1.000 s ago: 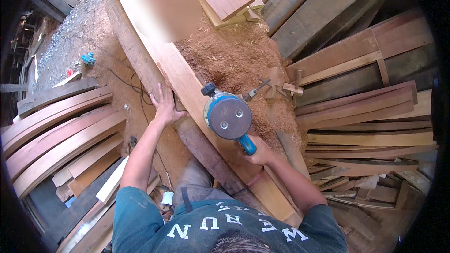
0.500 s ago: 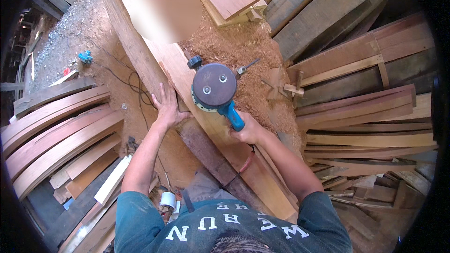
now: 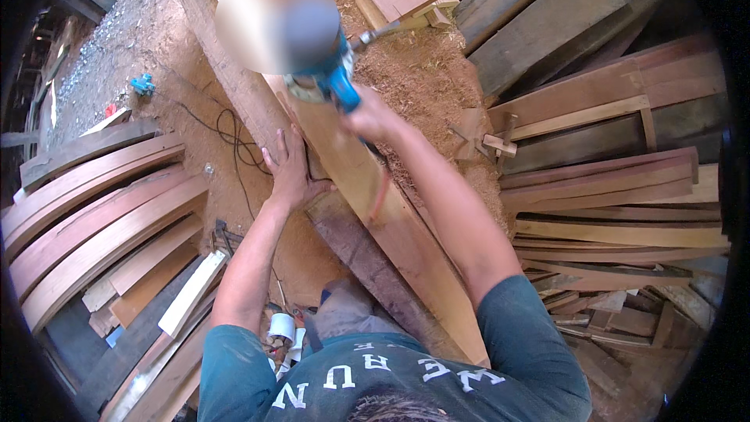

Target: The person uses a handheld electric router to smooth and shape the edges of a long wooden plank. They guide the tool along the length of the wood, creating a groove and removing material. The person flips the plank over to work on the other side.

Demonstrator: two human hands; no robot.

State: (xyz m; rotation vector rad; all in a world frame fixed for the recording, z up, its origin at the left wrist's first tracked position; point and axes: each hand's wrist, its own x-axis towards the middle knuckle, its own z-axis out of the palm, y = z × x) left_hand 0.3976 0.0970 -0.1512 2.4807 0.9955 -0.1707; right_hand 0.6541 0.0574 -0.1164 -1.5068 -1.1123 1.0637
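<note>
Running across the dark green shirt (image 3: 391, 367) at the bottom of the head view are pale block letters, upside down in the frame; any marking on the blue power tool (image 3: 332, 70) is lost in blur. That tool is in the upper middle of the frame, over the pale plank (image 3: 414, 266), though whether it touches the wood cannot be told. Its round dark cap is turned up toward the camera, its blue handle points down and right, and a thin rod sticks out toward the upper right. The plank's long axis slants from upper left to lower right, beside a rough brown timber (image 3: 344, 234) running the same way.

The right hand (image 3: 369, 116) is wrapped around the blue handle, so the tool's body sits just above and left of it. The left hand (image 3: 289, 172) lies flat on the brown timber near the centre, fingers spread and pointing up the frame, thumb out toward the plank; the tool is above it, apart from it. A reddish cord (image 3: 380, 197) hangs over the plank below the right hand. Reddish sawdust (image 3: 426, 70) covers the ground at upper centre.
</note>
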